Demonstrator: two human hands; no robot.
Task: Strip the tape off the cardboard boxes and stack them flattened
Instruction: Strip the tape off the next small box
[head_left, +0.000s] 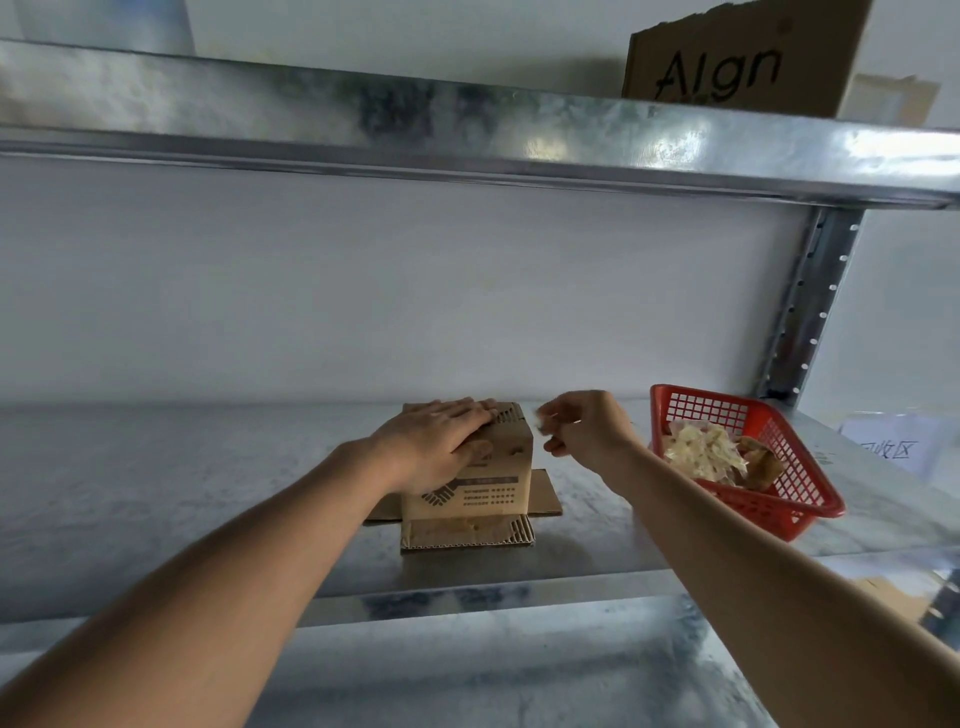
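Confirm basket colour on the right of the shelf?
Red, with an open grid mesh: the basket shows clearly in the head view, holding crumpled tape scraps.

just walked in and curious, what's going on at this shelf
A person is stripping tape from a small cardboard box that stands on a metal shelf. The left hand lies flat on top of the box and holds it down. The right hand is raised beside it, pinching a small pale scrap, probably tape. A red basket to the right already holds crumpled tape.
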